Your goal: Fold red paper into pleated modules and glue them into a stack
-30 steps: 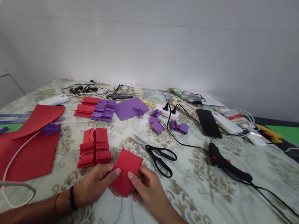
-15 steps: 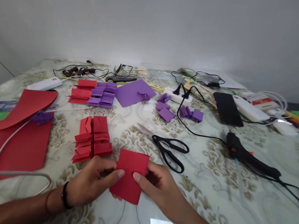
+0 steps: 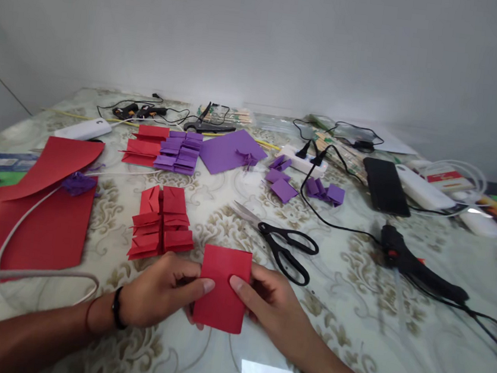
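the left hand point(image 3: 158, 290) and right hand point(image 3: 281, 310) are holding a red paper piece point(image 3: 222, 294) by opposite sides over the bench point(image 3: 179, 355), thumbs pressing its face while fingers point(image 3: 186, 267) are curling behind, probably to keep it flat and square. folded red pieces point(image 3: 177, 202) are lying in two columns beyond the left hand, seemingly grouped for order. scissors point(image 3: 289, 243) are resting handles-toward the right hand, perhaps for easy reach.

Forearms point(image 3: 35, 327) angled inward, left hand point(image 3: 162, 290) and right hand point(image 3: 275, 306) pinching, thumbs point(image 3: 197, 290) uppermost
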